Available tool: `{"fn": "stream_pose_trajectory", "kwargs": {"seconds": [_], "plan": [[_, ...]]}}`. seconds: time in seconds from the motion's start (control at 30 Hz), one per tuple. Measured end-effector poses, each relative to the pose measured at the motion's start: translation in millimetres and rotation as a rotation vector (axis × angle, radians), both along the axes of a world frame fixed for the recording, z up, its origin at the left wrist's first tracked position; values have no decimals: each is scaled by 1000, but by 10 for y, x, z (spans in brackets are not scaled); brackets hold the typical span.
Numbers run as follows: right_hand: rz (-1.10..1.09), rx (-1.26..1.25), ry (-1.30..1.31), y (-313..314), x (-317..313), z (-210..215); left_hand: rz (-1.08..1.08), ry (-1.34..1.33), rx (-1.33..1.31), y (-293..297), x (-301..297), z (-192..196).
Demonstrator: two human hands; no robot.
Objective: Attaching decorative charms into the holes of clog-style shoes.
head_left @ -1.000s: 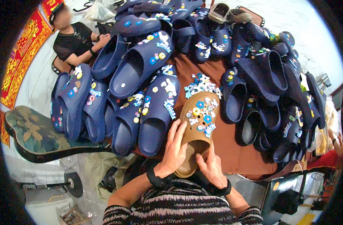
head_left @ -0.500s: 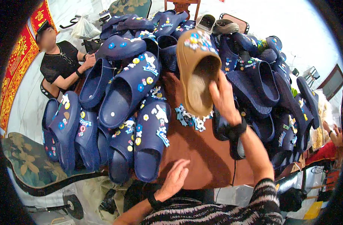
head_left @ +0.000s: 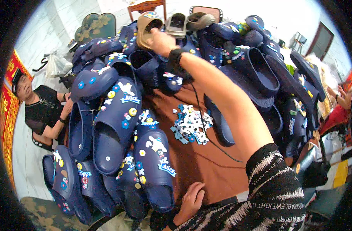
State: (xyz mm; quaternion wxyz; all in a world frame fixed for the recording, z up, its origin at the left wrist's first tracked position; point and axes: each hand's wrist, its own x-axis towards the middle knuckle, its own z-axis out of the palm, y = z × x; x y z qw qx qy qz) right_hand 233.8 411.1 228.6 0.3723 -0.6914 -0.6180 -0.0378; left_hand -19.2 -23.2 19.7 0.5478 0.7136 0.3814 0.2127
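The brown table (head_left: 206, 165) is crowded: navy clogs (head_left: 114, 127) are heaped along its left side and more navy clogs (head_left: 260, 77) bank up along the right and far edges, leaving only a bare strip of brown surface down the middle, running from the near edge toward the far pile. In that strip lies a loose heap of small blue and white charms (head_left: 189, 125), well apart from either hand, with a thin dark cord crossing just beside it. The tan clog (head_left: 147, 27) is sandy brown, rounded at the toe, opening turned toward the camera, with a few coloured charms on its upper (details too small to read). It sits at the far edge of the table, on top of the navy heap, just beside two grey-beige clogs (head_left: 187, 22). The right hand (head_left: 160, 40), arm stretched out fully across the table, is closed around the tan clog's rim, wrist in a dark band. The left hand (head_left: 191, 200) rests at the near table edge, fingers loosely curled and holding nothing, far from the tan clog. A seated person in black (head_left: 41, 111) is at the left.
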Motion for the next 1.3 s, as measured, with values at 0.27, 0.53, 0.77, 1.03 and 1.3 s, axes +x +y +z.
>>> {"fn": "stream_pose_trajectory", "kwargs": {"seconds": [0.27, 0.53, 0.77, 1.03, 1.3], "plan": [[380, 8, -31, -1659, -94, -521, -25, 21, 162, -48, -18, 5], [184, -373, 10, -3238, 769, -1288, -57, 95, 225, -66, 6, 100], [-30, -422, -34, -3496, 620, -1764, -124, 111, 302, -17, 223, 125], [-79, -481, 41, -3089, 855, -1754, -98, 115, 144, 365, 815, 139], [-180, -95, -1075, -3062, 1747, -1149, -346, 288, 743, 885, 1705, 341]]}}
